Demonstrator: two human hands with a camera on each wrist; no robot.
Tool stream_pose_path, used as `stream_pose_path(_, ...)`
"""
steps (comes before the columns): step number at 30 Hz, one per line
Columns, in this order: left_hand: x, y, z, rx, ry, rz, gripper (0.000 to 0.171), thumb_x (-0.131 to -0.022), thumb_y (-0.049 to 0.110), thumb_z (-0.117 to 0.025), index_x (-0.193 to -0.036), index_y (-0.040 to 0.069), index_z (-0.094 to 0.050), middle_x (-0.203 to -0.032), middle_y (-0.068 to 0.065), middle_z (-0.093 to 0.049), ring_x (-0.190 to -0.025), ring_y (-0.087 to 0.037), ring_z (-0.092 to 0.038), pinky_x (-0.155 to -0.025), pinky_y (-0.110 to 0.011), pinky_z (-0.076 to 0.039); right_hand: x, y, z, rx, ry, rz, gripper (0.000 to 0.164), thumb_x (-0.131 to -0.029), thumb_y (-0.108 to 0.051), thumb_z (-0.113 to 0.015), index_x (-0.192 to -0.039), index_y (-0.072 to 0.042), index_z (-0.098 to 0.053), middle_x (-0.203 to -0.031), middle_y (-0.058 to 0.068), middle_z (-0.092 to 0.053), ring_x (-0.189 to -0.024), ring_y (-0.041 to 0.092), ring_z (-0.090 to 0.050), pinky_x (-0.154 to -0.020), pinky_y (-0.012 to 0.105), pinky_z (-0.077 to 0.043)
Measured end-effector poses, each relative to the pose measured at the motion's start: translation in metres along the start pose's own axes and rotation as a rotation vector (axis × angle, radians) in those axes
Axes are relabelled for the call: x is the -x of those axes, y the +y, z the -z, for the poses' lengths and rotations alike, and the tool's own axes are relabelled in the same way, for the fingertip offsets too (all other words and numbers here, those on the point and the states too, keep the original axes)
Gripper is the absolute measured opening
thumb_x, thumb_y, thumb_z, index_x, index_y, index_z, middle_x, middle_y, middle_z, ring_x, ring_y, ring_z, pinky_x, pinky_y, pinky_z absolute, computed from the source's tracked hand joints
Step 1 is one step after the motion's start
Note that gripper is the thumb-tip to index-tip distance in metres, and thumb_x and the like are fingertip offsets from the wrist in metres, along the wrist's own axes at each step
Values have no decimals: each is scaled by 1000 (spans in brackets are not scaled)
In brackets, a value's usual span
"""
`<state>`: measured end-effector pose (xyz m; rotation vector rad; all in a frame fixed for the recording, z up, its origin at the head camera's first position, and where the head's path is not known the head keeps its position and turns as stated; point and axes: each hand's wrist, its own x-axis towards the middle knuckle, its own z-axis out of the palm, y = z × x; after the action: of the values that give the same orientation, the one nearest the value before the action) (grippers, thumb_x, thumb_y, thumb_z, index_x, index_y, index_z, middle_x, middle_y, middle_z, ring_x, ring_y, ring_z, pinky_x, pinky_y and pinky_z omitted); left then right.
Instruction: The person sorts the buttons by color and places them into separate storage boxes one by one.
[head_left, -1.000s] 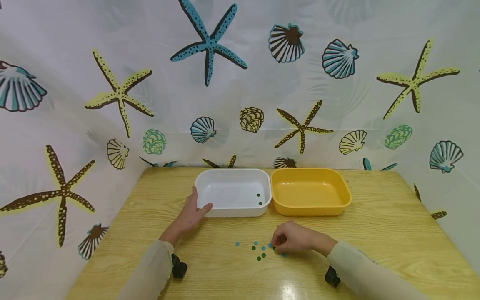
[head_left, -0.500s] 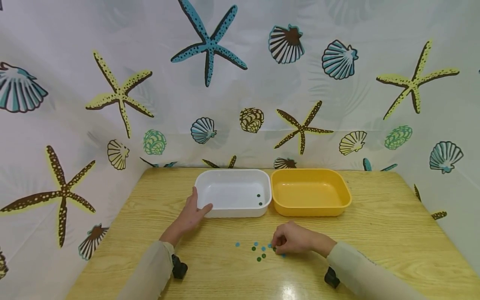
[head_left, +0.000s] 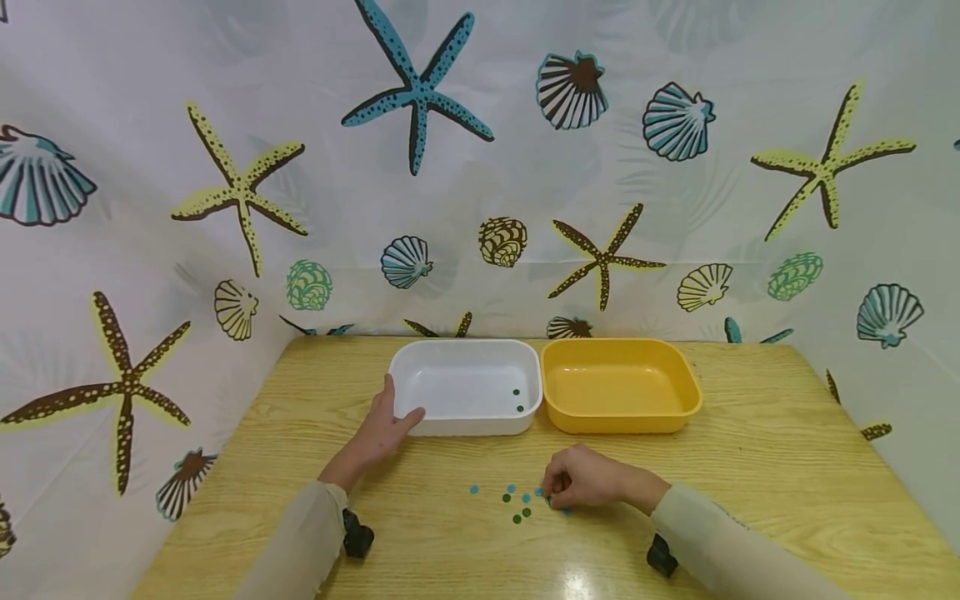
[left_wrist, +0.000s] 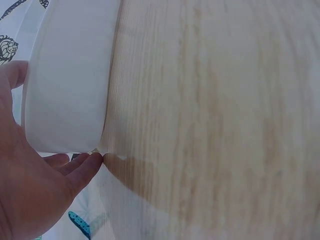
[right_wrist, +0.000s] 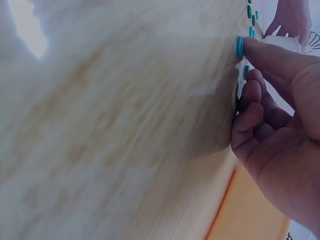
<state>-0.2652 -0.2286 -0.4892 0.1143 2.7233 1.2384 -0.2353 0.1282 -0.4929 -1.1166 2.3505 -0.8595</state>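
My left hand grips the near left corner of the white plastic tray; in the left wrist view its thumb and fingers lie on either side of the corner. Two small dark green discs lie inside the tray at its right. My right hand is on the table, fingers curled, thumb and index finger pinching at a small green disc, mostly covered by the fingertips. In the right wrist view a blue disc stands right at the thumb tip. Several blue discs and green discs are scattered to the left.
A yellow tray stands against the white tray's right side. Both sit toward the back of the wooden table. Behind and at the sides hangs a white cloth printed with starfish and shells.
The green disc at my right fingertips is now more covered by them. Both hands keep their places, and the trays have not moved.
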Motion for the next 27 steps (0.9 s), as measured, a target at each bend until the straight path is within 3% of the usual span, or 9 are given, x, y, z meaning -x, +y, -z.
stream_pose_path(15,1,2,1,-3,-2,5,95,-97,44,-48,-145,0,21,-151,-31,4,-139,-44,-5,-110,-54,-10,0,5,0,-81,8,-39,9,-81,-9,-74,-79,-13,-66,-75,-11,-60,-66,1,-53,-61,20,-46)
stream_pose_path(27,-2,-1,0,6,-2,9,95,-97,45,-48,-146,0,19,-152,-29,6,-140,-42,-5,-110,-53,-10,3,-2,21,-119,99,-72,6,-85,-9,-70,-82,-12,-66,-74,-8,-61,-67,7,-53,-62,24,-47)
